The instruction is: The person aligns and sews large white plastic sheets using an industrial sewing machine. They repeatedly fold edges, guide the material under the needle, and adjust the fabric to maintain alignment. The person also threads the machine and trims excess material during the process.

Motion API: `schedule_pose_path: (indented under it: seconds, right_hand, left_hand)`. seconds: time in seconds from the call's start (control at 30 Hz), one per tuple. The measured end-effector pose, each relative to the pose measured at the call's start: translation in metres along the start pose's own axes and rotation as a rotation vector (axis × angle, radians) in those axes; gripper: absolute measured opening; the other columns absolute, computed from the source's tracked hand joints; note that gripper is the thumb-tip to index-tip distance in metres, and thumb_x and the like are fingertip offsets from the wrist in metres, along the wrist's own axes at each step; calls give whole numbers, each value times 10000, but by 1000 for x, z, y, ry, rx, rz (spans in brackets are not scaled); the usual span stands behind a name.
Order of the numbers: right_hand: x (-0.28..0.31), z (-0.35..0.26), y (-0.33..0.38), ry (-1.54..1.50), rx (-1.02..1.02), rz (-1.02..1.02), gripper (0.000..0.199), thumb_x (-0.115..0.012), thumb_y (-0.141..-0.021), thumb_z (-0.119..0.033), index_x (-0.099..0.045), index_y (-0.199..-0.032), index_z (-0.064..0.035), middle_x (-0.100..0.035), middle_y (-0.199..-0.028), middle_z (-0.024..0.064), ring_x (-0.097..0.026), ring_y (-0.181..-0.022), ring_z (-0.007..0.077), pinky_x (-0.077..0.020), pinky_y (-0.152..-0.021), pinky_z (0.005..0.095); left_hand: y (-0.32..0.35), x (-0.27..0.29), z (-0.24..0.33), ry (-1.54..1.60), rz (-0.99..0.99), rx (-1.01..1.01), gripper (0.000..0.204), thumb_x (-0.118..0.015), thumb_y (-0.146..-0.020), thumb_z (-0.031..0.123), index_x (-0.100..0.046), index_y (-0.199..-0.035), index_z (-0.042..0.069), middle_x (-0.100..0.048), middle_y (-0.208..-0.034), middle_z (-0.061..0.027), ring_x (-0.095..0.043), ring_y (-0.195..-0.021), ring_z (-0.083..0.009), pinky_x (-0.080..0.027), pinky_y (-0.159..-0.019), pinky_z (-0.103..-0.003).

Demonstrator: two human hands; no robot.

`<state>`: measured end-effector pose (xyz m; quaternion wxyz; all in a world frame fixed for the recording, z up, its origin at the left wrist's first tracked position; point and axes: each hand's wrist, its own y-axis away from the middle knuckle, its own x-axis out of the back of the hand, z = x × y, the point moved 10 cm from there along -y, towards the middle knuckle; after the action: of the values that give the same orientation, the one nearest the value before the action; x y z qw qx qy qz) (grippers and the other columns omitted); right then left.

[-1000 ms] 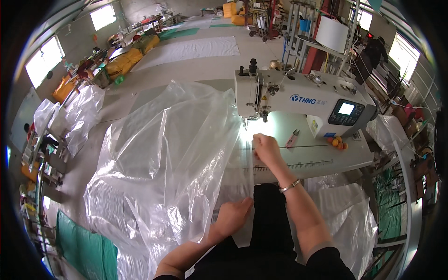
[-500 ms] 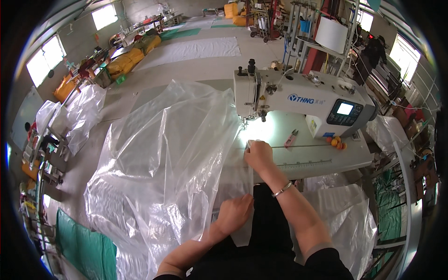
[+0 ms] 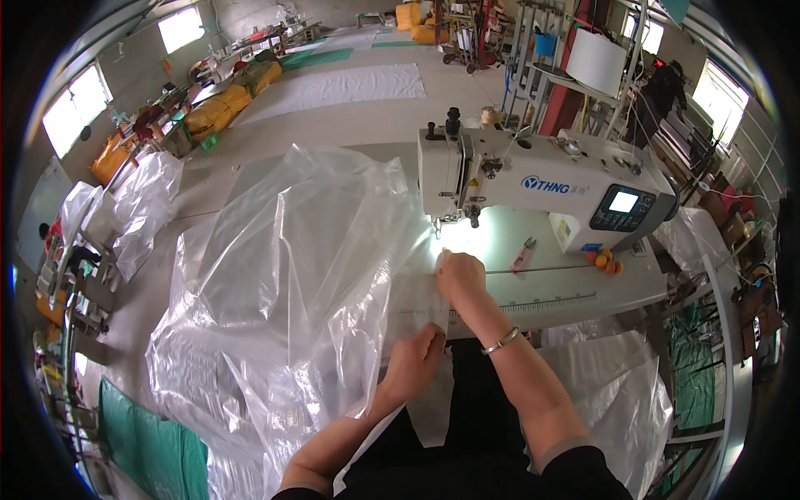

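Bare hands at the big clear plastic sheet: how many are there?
2: the left hand at the right edge of the plastic sheet; the right hand farther forward, nearer the sewing machine.

Daylight is entering through windows (image 3: pixel 181 30) on both sides, and their panes are washing out to white. A stronger white glow is spilling beneath the sewing machine (image 3: pixel 542 171), bleaching the nearest patch of the sewing table (image 3: pixel 567 279). The translucent plastic sheeting (image 3: pixel 283 250) is throwing bright, streaky glare along its creases, while a bracelet (image 3: pixel 502 341) is glinting. The display screen (image 3: pixel 623 201) is glowing nearly white. The black clothing (image 3: pixel 417 467) is swallowing most of its own detail. Toward the rim, the fisheye view is darkening to black, showing coloured fringes and bending straight edges. Nearby surfaces are appearing fairly sharp; the distant background is looking softer.
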<state>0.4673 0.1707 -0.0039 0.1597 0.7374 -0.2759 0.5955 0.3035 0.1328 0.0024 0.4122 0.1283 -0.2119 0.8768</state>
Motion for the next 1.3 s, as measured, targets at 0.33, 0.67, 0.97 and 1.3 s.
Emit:
schedule_pose_path:
  seconds: [0.33,0.67,0.97,1.3]
  right_hand:
    - [-1,0,-10,57,228,131,92,-596,-754,-88,-670,-736,-35,-683,-775,179,-685,-762,317,-546,-691,397]
    - [21,-10,97,-129,170,98,162,-599,-773,-90,-646,-894,6,-648,-687,177,-656,-672,358,-531,-637,430]
    - [20,-5,131,-253,107,283,309,-637,-776,-100,-649,-1069,-4,-647,-709,153,-657,-645,338,-528,-594,410]
    - [13,-14,78,-56,102,118,336,-583,-829,-106,-635,-1130,34,-670,-691,133,-675,-611,274,-525,-538,364]
  left_hand:
    - [-35,-27,2,-141,-196,74,169,-527,-929,125,-593,-943,-31,-621,-704,-171,-629,-622,-303,-471,-602,-397]
    - [-77,-12,26,-669,-130,-349,258,-507,-882,85,-640,-1089,7,-622,-1162,-148,-549,-1136,-306,-442,-959,-413]
    - [-64,-21,11,-780,-234,-327,306,-520,-929,195,-629,-1176,50,-594,-1263,-90,-527,-1201,-277,-416,-1009,-412]
    - [-120,-3,-21,-594,-193,-340,311,-551,-894,170,-628,-1162,32,-574,-1270,-154,-503,-1224,-321,-394,-1042,-407]
